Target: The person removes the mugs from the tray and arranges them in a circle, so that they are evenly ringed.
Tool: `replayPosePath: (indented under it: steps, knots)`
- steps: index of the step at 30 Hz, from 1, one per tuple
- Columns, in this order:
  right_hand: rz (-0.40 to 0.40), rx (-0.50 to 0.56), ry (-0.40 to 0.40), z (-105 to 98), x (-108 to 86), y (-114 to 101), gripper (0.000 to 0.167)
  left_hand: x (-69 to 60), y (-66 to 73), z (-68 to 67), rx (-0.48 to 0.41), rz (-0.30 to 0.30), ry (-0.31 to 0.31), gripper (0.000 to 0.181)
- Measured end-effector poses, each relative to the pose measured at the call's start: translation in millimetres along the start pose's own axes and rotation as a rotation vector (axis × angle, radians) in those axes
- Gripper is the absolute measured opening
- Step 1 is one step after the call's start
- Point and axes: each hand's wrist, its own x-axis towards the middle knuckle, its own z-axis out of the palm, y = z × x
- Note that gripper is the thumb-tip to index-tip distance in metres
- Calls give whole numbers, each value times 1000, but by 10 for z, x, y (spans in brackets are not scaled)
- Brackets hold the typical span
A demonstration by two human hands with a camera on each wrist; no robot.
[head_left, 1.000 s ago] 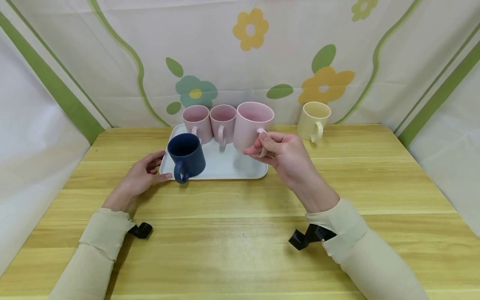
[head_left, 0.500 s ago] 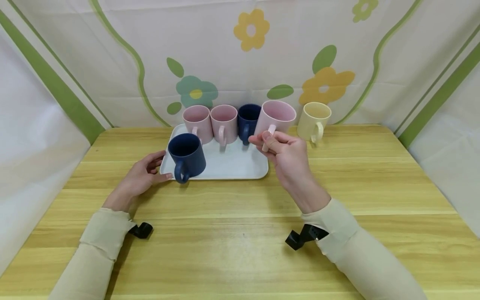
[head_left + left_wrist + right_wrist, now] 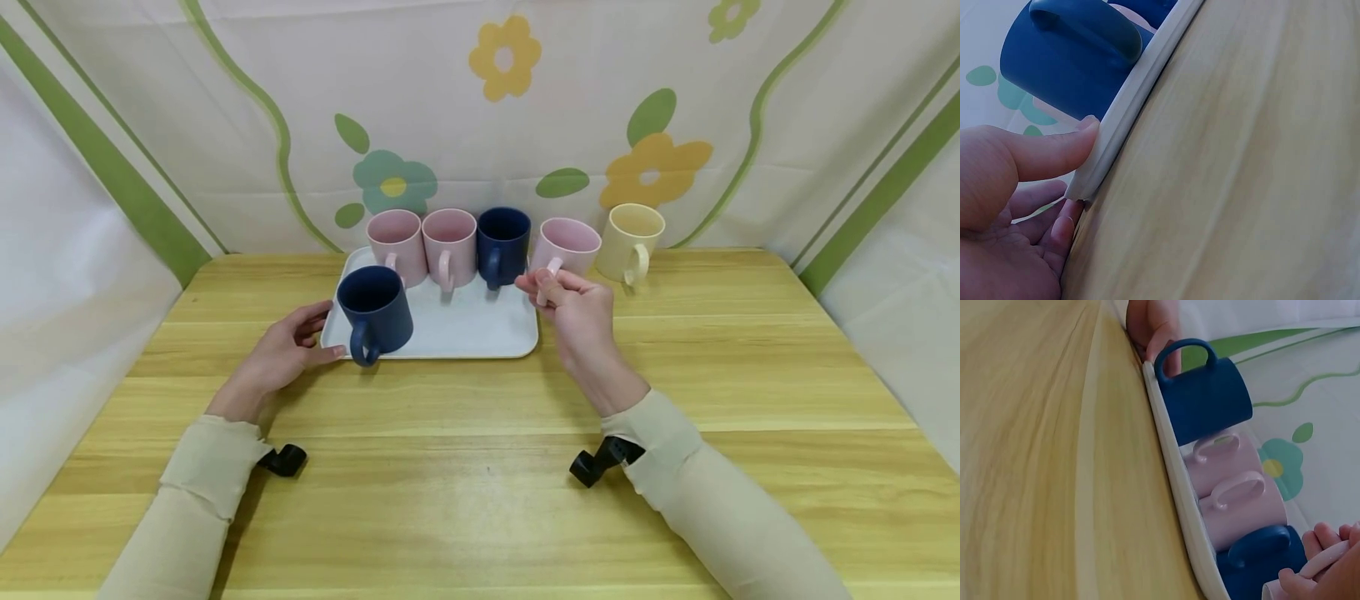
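My right hand [image 3: 583, 323] pinches the handle of a pink mug [image 3: 567, 252], which stands upright just off the right end of a white tray [image 3: 472, 332]. Whether its base touches the table cannot be told, as the hand covers it. At the tray's front left corner, my left hand [image 3: 279, 354] grips the edge, thumb on the rim [image 3: 1088, 165] and fingers against the underside. Nearest that hand is a dark blue mug [image 3: 384, 323] with its handle toward me. Along the tray's back stand two pink mugs [image 3: 397, 242] and a second dark blue mug [image 3: 504, 242].
A pale yellow mug [image 3: 628, 242] stands on the wooden table [image 3: 450, 467], close to the right of the held pink mug. Behind everything hangs a flowered white cloth [image 3: 480, 125]. More white cloth [image 3: 60, 275] closes off the sides.
My right hand has carried the pink mug right and then down, from over the tray to beside it. The back dark blue mug has come into sight. The left hand has stayed put.
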Motion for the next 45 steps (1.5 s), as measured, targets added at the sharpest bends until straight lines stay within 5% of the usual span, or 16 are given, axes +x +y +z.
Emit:
replayPosePath:
  steps: [22,37,45]
  knots:
    - [60,24,85,-198,237,98,31,22,2,6,-1,-11,3,90]
    - [129,-66,-131,-222,359,104,43,41,-35,2,33,5,7,89]
    - [137,-74,-177,-258,410,130,45,23,-19,-4,21,6,-3,89]
